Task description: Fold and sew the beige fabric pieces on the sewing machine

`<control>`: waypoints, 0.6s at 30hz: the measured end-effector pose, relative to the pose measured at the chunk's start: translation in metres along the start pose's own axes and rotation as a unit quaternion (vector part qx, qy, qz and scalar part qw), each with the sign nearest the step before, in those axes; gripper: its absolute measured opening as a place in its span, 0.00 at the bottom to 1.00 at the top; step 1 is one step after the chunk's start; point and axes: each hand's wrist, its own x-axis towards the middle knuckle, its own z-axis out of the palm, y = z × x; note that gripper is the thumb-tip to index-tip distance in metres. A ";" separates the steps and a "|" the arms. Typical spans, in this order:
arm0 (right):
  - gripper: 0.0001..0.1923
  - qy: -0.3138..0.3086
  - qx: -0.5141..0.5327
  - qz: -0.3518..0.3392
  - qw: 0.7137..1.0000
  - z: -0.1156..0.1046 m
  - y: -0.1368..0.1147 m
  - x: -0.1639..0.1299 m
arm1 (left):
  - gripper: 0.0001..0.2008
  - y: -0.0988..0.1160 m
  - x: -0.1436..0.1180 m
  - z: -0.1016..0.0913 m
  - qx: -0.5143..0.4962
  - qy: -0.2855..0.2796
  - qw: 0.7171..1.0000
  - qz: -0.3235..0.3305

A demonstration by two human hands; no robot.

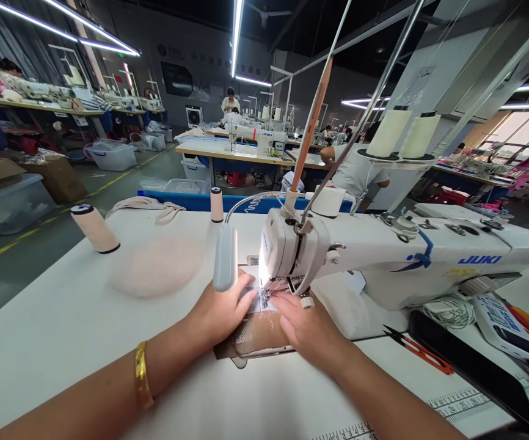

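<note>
at the sewing machine (287, 247), i am resting my left hand (225, 310) to the left of the presser foot (265, 299), its thumb and forefinger parted, while my right hand (309, 327) is reaching in just beside the foot; whether its fingers are pinching anything, i cannot tell. the glossy brown piece (261, 333) is lying on the near side of the foot, between my hands and partly hidden by the right. for sound work, i judge, both hands should be pressing lightly and evenly, with the right fingertips sitting clear of the needle's path.
</note>
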 end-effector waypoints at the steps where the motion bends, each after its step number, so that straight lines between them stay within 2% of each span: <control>1: 0.23 0.001 0.002 0.004 1.000 0.001 0.000 -0.001 | 0.09 -0.003 0.007 0.003 -0.023 0.021 0.999 -0.040; 5: 0.24 0.011 0.020 0.003 1.000 0.002 -0.002 -0.003 | 0.06 -0.012 0.034 0.019 -0.087 0.050 0.990 -0.104; 8: 0.25 0.019 0.036 -0.005 0.999 0.000 -0.004 -0.005 | 0.07 -0.014 0.044 0.020 -0.157 0.057 0.977 -0.133; 12: 0.25 0.049 0.040 -0.036 0.997 -0.002 -0.006 -0.009 | 0.14 -0.008 0.034 -0.010 -0.247 0.066 0.953 -0.160; 18: 0.23 0.103 0.082 -0.136 0.982 -0.002 -0.016 -0.011 | 0.20 0.012 -0.008 -0.066 -0.299 0.065 0.930 -0.202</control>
